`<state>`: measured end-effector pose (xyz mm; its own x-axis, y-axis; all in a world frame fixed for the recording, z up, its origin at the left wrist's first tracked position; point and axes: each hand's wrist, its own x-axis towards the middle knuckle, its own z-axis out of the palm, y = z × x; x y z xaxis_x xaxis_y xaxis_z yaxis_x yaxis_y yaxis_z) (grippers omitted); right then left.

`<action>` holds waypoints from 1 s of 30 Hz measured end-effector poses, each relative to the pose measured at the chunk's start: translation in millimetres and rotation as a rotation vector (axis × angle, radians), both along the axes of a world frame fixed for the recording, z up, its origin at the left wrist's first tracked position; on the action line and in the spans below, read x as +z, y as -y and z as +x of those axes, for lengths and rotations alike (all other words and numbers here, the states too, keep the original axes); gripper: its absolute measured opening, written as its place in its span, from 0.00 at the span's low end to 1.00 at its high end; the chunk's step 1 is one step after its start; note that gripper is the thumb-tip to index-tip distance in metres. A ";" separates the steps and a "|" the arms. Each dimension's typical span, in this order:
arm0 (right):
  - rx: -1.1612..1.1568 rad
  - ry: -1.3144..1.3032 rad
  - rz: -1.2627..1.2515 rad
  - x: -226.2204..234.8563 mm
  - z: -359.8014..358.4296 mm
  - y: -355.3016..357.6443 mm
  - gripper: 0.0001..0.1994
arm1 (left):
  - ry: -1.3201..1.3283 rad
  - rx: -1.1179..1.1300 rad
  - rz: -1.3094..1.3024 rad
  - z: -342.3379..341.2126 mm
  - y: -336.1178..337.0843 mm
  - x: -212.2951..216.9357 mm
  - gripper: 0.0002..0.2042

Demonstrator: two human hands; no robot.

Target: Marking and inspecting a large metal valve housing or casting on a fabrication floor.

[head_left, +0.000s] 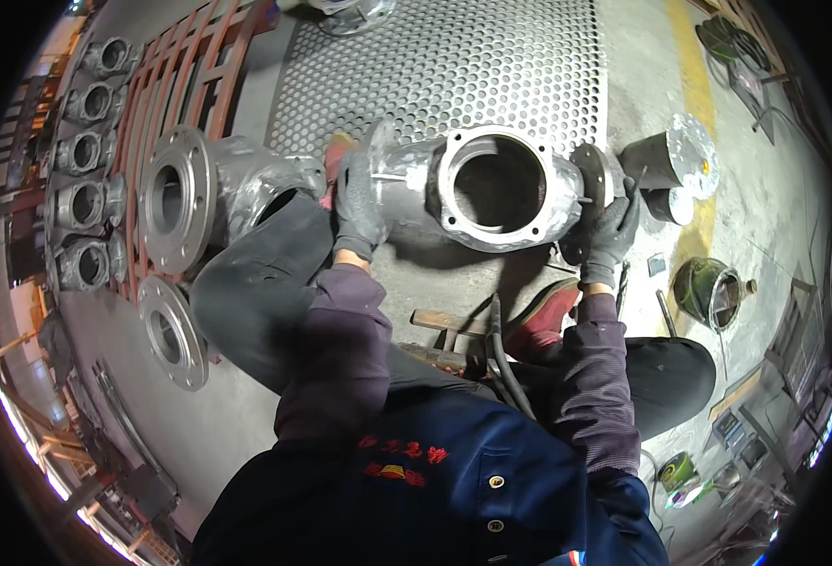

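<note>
A grey metal valve body (pixel 404 189) lies crosswise before me, its square-flanged round opening (pixel 446 196) facing up. My left hand (pixel 359 208), in a dark grey glove, is wrapped on the flange at its left end. At the other end, my right hand (pixel 612 234), gloved the same way, grips the smaller round flange (pixel 593 179). The fingers of both hands are partly hidden behind the flanges. Left of my left hand stands another valve body (pixel 237 184) with a large bolt-holed flange. Below it, a loose-looking flange (pixel 172 332) shows beside my knee.
A perforated metal plate (pixel 435 71) covers the floor ahead. Several more valve bodies (pixel 86 151) line the far left by a red rack (pixel 185 57). At right are a grey cylinder (pixel 650 160) and a green round container (pixel 703 288). Hoses (pixel 502 354) and wood lie between my legs.
</note>
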<state>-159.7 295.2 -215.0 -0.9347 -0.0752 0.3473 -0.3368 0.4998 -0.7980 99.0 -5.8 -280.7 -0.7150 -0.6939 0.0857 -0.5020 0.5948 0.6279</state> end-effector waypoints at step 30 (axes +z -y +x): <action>-0.018 0.456 0.043 7.9 -114.6 31.3 0.23 | 0.336 0.213 0.499 -73.9 94.3 50.3 0.20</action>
